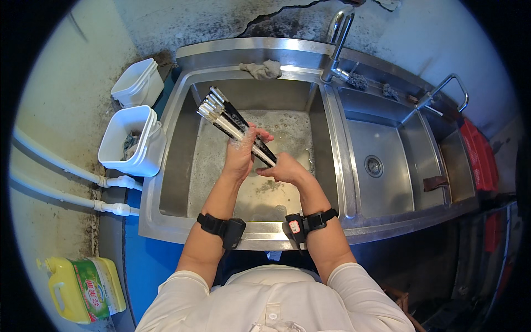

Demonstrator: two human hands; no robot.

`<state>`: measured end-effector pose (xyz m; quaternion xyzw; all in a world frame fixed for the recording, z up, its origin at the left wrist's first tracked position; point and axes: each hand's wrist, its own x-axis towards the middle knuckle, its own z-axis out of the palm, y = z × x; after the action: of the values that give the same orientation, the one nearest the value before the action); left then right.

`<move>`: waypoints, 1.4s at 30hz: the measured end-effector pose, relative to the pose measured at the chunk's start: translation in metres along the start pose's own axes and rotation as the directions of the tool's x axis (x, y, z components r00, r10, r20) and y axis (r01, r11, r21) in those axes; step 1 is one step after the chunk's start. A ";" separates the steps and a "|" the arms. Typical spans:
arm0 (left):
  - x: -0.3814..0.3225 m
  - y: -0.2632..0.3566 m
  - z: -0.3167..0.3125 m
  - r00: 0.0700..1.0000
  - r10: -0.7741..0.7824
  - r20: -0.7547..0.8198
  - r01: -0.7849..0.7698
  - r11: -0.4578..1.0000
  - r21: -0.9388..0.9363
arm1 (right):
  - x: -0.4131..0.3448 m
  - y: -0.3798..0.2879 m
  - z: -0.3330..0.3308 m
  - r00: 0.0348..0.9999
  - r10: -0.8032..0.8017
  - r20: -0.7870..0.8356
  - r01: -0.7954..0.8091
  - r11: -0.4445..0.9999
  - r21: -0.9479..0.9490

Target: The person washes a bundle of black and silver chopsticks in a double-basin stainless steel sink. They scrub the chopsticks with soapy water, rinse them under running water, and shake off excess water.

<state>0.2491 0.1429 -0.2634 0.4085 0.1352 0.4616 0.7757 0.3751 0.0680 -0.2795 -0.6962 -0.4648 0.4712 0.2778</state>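
Note:
A bundle of black chopsticks with silver-coloured ends [226, 118] slants over a stainless steel sink basin [176, 166]. My left hand [241, 151] is wrapped around its middle, and suds cling to the sticks and fingers there. My right hand [284, 168] grips the lower end, so its fingers hide the tips. Beneath both hands lies cloudy, soapy water [265, 195] with foam along its edges and some dark bits in it.
A grey cloth [263, 69] lies on the back rim, left of a tall faucet [332, 68]. A second basin [377, 137] with a drain adjoins on the right. White buckets [128, 137] stand at the left. A yellow detergent jug [83, 288] sits lower left; a red basket [479, 155] far right.

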 end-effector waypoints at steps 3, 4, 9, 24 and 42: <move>0.000 -0.002 0.003 0.999 -0.046 -0.020 0.046 0.999 -0.024 | -0.010 -0.010 0.002 0.993 -0.118 -0.013 0.118 0.977 0.176; 0.000 -0.001 0.005 0.999 -0.031 -0.037 0.031 0.999 -0.019 | -0.008 -0.008 0.003 0.987 -0.159 -0.034 0.163 0.961 0.223; 0.002 -0.002 0.000 0.973 0.144 -0.180 -0.081 0.945 0.318 | -0.004 -0.003 0.006 0.965 -0.238 -0.108 0.260 0.924 0.281; 0.003 -0.001 -0.006 0.947 0.113 -0.301 -0.063 0.983 0.171 | 0.002 -0.006 0.010 0.943 -0.190 -0.274 0.307 0.814 0.492; 0.006 -0.010 -0.013 0.961 0.155 -0.228 -0.089 0.957 0.275 | 0.003 -0.007 0.012 0.950 -0.166 -0.265 0.277 0.840 0.466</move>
<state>0.2505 0.1523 -0.2778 0.4544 0.2650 0.5342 0.6618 0.3624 0.0731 -0.2799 -0.5887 -0.3727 0.4619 0.5489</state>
